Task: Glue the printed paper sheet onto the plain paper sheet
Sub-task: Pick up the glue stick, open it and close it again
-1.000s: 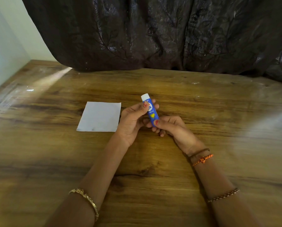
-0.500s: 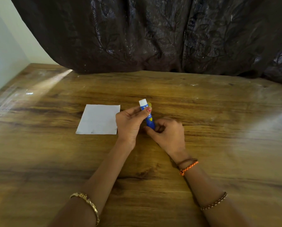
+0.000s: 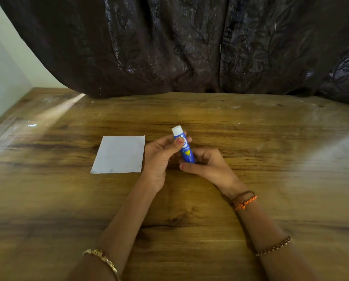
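Both hands are holding the glue stick (image 3: 184,148) nearly upright above the table (image 3: 250,138), white cap up. The left hand (image 3: 159,157) is pinching near the cap; the right hand (image 3: 208,165) is curling around the base. One sheet (image 3: 118,154) is lying flat just left of the left hand.

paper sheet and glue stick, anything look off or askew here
Nothing stands out. The paper sheet lies flat on the table, and the left hand and right hand hold the capped glue stick.
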